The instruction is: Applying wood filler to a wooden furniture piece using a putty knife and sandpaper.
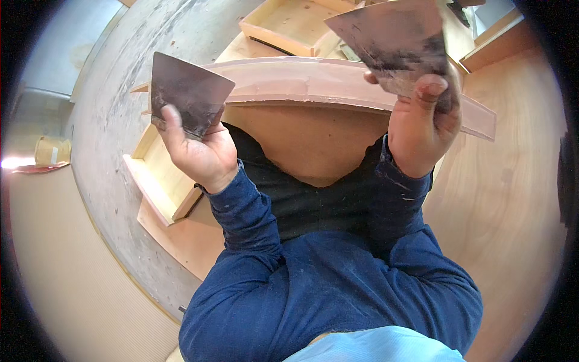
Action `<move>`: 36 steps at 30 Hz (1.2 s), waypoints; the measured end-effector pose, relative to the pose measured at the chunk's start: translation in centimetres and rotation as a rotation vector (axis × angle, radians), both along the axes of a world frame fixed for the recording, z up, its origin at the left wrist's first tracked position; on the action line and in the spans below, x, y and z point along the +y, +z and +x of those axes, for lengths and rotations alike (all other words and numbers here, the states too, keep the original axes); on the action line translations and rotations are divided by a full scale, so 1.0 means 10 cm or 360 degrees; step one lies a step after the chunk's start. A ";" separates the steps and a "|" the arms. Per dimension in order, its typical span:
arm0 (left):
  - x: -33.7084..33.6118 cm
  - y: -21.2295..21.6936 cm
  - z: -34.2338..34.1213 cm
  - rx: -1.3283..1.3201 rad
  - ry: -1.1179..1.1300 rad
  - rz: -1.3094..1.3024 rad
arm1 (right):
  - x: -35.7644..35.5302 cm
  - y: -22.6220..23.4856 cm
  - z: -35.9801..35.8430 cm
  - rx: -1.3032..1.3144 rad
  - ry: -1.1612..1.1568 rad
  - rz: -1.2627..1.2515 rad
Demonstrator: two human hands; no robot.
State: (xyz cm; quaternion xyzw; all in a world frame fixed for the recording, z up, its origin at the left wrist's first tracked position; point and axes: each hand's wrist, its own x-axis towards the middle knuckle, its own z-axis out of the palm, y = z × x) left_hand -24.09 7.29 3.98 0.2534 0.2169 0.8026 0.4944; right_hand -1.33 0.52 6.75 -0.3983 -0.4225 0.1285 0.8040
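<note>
Both hands up, one scraper each. Left hand (208, 154) grips left scraper (188, 90): thumb flat on near face, other fingers behind, so blade is pinched; wide edge points up and away. Right hand (422, 136) same deal with right scraper (395, 36), thumb in front, a fingertip poking out past the left edge; blade top runs out of view. Dark smears on both blades. Scrapers well apart, not touching each other.

Long curved pinkish strip (283, 81) runs crosswise beyond the lap; right scraper overlaps it in view, contact can't tell. Brown panel (307, 142) below strip, between black trouser legs (313, 208). Shallow wooden box (274, 41) past the strip; another open box (146, 190) at left, near left forearm. Wood-grain panel (506, 169) on right. Grey streaked floor (111, 193) left.
</note>
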 end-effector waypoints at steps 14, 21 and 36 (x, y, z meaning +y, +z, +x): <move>-0.25 0.01 0.46 0.0498 -0.0173 0.0055 | 0.03 -0.07 -0.29 0.0640 0.1186 -0.0714; -0.35 -0.05 0.57 0.0154 -0.0264 0.0332 | 0.08 -0.08 -0.34 0.0588 0.0899 -0.0671; -0.45 0.01 0.86 0.0194 -0.0408 -0.0068 | 0.21 -0.17 -0.17 0.0831 0.0295 -0.0032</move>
